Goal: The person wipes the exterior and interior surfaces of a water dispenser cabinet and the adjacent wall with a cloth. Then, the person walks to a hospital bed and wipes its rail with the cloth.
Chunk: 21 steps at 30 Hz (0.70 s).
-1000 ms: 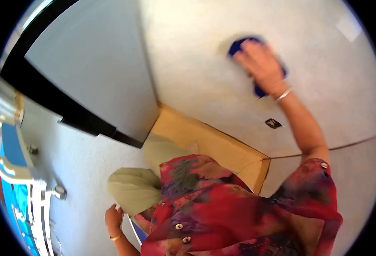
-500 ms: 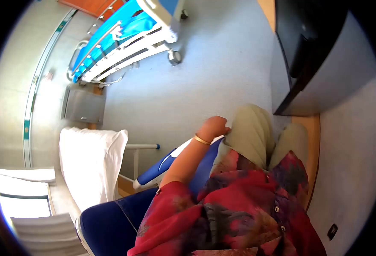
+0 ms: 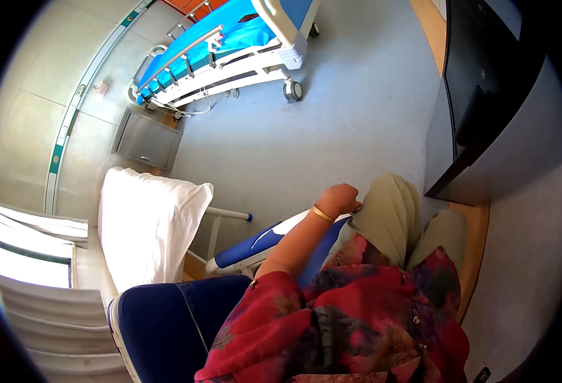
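Observation:
My left hand (image 3: 340, 200), with a gold bracelet (image 3: 322, 214) at the wrist, is beside my left knee in the light green trousers (image 3: 392, 210). Its fingers are curled in, and the palm side is hidden, so I cannot make out what they hold, if anything. Just below the hand is the white edge of a blue chair seat (image 3: 319, 249). I am seated in a red patterned shirt (image 3: 357, 313), with a dark blue backrest (image 3: 160, 325) at my left. My right hand is out of view.
A white pillow or cloth (image 3: 147, 223) hangs beside the chair at left. A wheeled hospital bed (image 3: 230, 70) with blue covers stands ahead, near a grey bedside cabinet (image 3: 147, 140). At right is a cabinet (image 3: 504, 153) with a dark screen (image 3: 479, 70). Grey floor (image 3: 281, 147) lies between.
The view has turned a little, so the bed, cabinet and pillow sit further right. My left hand keeps its curled shape beside the knee.

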Available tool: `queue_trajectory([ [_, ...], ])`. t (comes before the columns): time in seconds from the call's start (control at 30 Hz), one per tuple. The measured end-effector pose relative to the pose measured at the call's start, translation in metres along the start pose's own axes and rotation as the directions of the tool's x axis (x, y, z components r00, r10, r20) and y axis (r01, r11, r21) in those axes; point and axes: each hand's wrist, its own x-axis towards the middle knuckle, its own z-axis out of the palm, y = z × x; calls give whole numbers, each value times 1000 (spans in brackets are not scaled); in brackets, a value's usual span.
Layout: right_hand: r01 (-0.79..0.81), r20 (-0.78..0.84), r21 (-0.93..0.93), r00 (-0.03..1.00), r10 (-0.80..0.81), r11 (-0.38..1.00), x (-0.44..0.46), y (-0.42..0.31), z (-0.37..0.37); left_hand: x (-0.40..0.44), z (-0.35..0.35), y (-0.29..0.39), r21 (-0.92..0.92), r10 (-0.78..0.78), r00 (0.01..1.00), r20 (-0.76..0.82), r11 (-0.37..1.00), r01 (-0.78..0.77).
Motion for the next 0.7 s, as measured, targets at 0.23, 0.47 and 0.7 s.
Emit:
queue_trajectory([
  [0.23, -19, 437, 439, 878, -195, 898, -132, -98, 97, -2, 15, -8, -12, 67, 990, -121, 998, -69],
  [0.47, 72, 180, 471, 968, -175, 879, -228, -124, 31, 3, 5, -21, 72, 156, 987, -38, 986, -153],
  [0.7, -106, 215, 185, 974, 65, 977, -218, -10, -70, 11, -9, -7, 82, 183, 980, 75, 979, -189],
])
